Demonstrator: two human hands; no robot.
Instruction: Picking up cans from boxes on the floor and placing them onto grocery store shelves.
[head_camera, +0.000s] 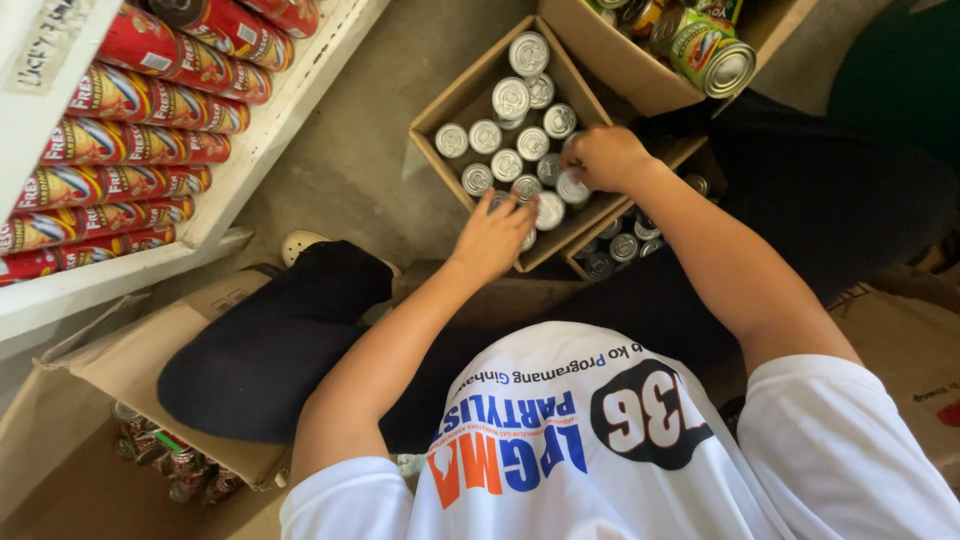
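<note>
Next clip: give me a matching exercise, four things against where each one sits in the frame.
Things:
1. red-labelled cans
2. silver-topped cans
3. green-labelled can
4. left hand

Places:
A. lying on its side in the upper cardboard box
B. stacked on the white shelf
C. on cans at the open box's near edge
D. standing upright in the open box

Pairs: 1-B, 2-D, 3-A, 4-C

One head camera looks steeply down, close.
</note>
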